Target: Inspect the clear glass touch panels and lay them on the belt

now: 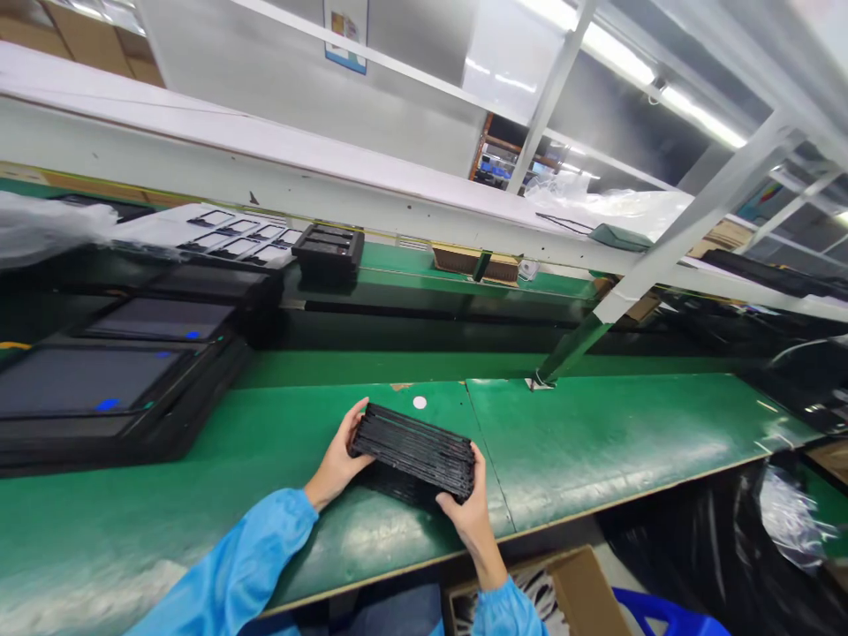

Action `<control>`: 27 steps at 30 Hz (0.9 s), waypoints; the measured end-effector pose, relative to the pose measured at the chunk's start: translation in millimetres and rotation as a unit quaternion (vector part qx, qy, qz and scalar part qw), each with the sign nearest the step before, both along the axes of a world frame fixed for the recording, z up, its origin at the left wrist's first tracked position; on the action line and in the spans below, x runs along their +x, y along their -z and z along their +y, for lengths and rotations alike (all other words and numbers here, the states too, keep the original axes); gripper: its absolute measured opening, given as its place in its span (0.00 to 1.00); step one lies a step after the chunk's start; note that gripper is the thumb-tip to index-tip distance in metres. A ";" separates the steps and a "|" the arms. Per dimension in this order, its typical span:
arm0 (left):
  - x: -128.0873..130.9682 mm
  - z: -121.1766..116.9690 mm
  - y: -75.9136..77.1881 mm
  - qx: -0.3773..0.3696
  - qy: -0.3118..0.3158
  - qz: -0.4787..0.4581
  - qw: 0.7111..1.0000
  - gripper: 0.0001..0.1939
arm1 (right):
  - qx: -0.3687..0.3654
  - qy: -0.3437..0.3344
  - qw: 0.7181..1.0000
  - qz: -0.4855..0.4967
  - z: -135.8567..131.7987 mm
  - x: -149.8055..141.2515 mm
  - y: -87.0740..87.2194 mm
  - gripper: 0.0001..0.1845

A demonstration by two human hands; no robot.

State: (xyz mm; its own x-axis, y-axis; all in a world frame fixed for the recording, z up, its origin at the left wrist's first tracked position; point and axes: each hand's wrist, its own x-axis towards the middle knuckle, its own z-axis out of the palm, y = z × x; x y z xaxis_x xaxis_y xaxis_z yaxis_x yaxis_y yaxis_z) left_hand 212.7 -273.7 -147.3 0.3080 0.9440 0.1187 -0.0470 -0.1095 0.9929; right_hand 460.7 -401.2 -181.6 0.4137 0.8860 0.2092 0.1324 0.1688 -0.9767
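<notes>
Stack of black trays (414,452) clamped endwise between left hand (337,459), right hand (469,512), fingers curled tight

Bright light falls from ceiling tube lights (669,84). Glare streaks the green worktop (596,433). The edges bend and blur.

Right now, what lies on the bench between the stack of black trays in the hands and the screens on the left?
In the head view, only bare green mat lies between the stack of black trays and the screens.
</notes>
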 end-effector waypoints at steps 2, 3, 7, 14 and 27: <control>1.4 0.5 1.7 -0.002 -0.001 0.004 1.000 0.54 | 0.000 0.027 1.000 -0.007 0.2 -0.8 4.1 0.53; 1.6 0.6 2.1 0.000 0.001 0.007 1.000 0.51 | -0.001 0.036 0.999 -0.009 0.4 -0.8 4.5 0.51; -7.7 -3.4 -5.3 0.020 -0.003 0.024 1.000 0.43 | -0.001 0.018 1.000 -0.025 3.3 1.7 -10.1 0.44; -76.4 -32.2 -52.7 0.264 -0.028 0.162 0.950 0.33 | 0.055 -0.051 0.997 -0.023 54.7 -21.1 -52.2 0.32; -142.4 -79.1 -62.5 0.567 -0.153 0.369 0.720 0.21 | -0.229 -0.109 0.963 0.091 80.1 -89.0 -43.6 0.62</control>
State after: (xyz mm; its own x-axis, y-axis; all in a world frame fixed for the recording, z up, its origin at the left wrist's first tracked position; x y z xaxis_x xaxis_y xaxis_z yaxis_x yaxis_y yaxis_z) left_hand 70.3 -352.7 -84.8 0.4808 0.4049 0.7778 0.6456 -0.7637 -0.0015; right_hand 371.7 -321.0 -138.0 0.1994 0.9381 -0.2833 -0.0377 -0.2815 -0.9588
